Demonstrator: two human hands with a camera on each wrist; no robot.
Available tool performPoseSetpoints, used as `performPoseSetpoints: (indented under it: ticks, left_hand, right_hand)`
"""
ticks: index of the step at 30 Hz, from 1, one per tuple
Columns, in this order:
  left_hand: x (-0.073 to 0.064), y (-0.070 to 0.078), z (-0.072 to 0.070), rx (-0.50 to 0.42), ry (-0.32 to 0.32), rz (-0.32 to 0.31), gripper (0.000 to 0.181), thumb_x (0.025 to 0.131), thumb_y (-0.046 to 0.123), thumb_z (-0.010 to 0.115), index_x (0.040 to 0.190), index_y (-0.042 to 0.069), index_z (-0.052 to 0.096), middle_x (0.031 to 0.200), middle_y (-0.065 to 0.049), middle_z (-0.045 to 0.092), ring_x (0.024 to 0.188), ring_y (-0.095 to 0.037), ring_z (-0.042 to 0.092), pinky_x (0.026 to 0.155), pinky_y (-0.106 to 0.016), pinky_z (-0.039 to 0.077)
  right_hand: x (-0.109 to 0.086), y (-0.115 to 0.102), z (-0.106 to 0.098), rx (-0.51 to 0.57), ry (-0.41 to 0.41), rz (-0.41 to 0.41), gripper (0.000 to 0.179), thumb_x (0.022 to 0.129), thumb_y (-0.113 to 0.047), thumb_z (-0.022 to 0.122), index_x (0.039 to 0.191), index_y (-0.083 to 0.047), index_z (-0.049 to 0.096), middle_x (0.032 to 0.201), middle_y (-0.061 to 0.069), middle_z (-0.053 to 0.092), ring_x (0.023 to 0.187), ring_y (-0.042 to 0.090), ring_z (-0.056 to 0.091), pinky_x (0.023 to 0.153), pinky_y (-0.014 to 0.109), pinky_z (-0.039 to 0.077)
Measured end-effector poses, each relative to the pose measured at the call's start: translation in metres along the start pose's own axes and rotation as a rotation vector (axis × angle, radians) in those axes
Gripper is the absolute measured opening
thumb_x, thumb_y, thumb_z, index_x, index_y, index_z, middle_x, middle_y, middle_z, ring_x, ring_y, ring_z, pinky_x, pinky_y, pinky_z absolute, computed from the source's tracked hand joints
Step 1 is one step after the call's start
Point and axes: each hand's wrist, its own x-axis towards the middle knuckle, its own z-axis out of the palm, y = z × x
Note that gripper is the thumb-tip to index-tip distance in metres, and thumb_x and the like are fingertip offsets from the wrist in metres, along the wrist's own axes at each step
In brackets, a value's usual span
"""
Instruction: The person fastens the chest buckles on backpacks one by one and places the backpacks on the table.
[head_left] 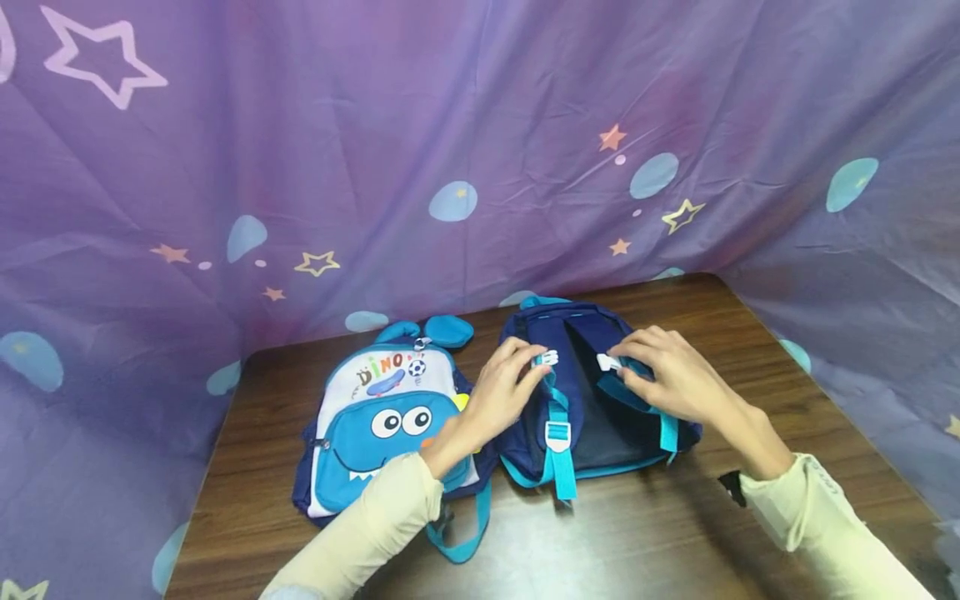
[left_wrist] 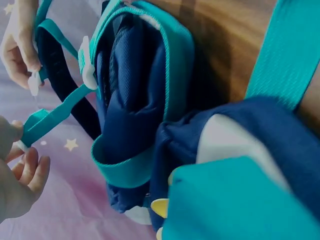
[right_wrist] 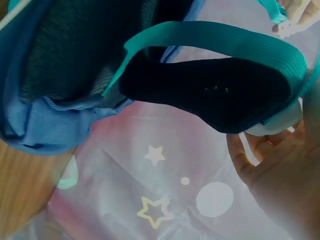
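A dark blue backpack [head_left: 581,400] lies on the table with its strap side up. My left hand [head_left: 497,396] pinches a white buckle half [head_left: 550,357] on the teal webbing [head_left: 559,408] of one shoulder strap. Over the other strap, my right hand [head_left: 671,375] pinches the pronged white buckle half [head_left: 607,362]. A short gap separates the two halves, which face each other. In the left wrist view the teal webbing [left_wrist: 62,107] runs taut from the pack's side to the left fingers. The padded strap [right_wrist: 210,92] bends up toward the right hand in the right wrist view.
Left of the dark blue pack, beneath my left forearm, lies a white and blue dinosaur backpack [head_left: 352,442] with its front up. Its teal strap [head_left: 468,546] loops onto the brown wooden table [head_left: 247,467]. A purple star-patterned cloth [head_left: 375,167] hangs behind and beside the table.
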Motion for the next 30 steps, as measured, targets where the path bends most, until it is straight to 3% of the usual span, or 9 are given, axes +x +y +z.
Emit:
performPoseSetpoints:
  ticks: [6,15,30]
  left_hand:
    - [0.016,0.002,0.0,0.08,-0.017,0.024,0.031,0.098,0.026,0.065,0.122,0.008,0.069,0.109,-0.005,0.064,0.099,-0.019,0.06,0.084,-0.03,0.05]
    - [0.026,0.01,0.003,0.204,-0.065,0.07,0.031,0.099,0.027,0.063,0.123,0.007,0.069,0.109,-0.004,0.062,0.098,-0.019,0.058,0.084,-0.029,0.049]
    - [0.036,0.026,0.015,0.261,-0.07,0.093,0.027,0.098,0.031,0.064,0.117,0.013,0.071,0.106,0.001,0.062,0.092,-0.014,0.056,0.078,-0.022,0.046]
  right_hand:
    - [0.01,0.0,-0.006,-0.035,0.019,-0.025,0.023,0.085,-0.013,0.074,0.107,-0.007,0.074,0.103,0.006,0.07,0.099,0.025,0.059,0.083,0.045,0.042]
    - [0.015,-0.005,-0.008,-0.075,0.011,-0.049,0.024,0.084,-0.013,0.075,0.107,-0.006,0.074,0.102,0.006,0.07,0.097,0.025,0.06,0.081,0.045,0.043]
    - [0.022,-0.007,-0.011,-0.08,0.041,-0.114,0.024,0.081,-0.009,0.078,0.104,-0.004,0.074,0.097,0.006,0.069,0.094,0.025,0.059,0.078,0.044,0.044]
